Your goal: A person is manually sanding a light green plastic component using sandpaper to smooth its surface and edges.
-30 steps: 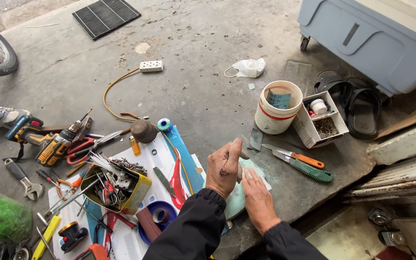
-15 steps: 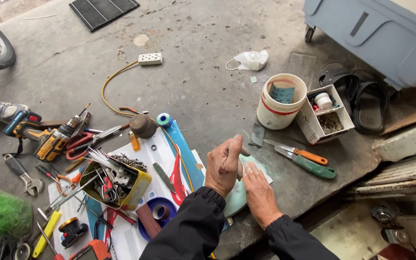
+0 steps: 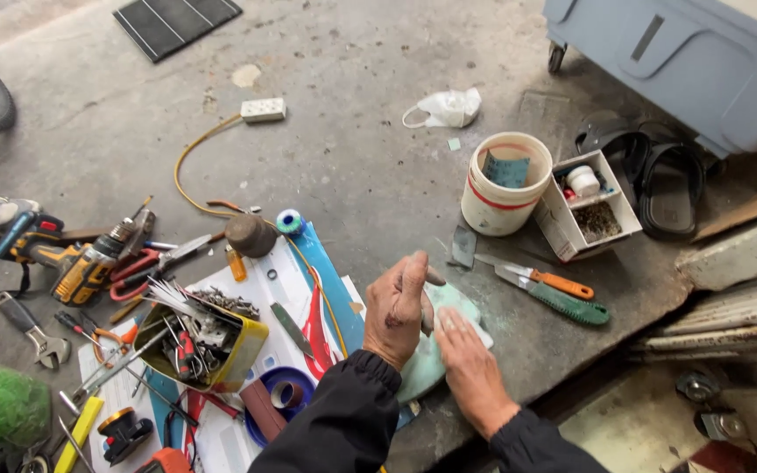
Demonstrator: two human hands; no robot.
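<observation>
Pretty much same as half a second back. Left hand still curled on edge, fingers bent, resting against pale green piece on concrete. Right hand still flat on it, fingers straight, gripping nothing. Orange-handled knife and green-handled knife just beyond fingertips; white bucket further out. Camera nudged only.

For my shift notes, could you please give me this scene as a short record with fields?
Place: concrete floor
Left hand: resting on a pale green piece, fingers bent
Right hand: flat on the same piece
Beside the hands: two knives, white bucket, small box
To the left: tin of tools, drill, tape roll
</observation>
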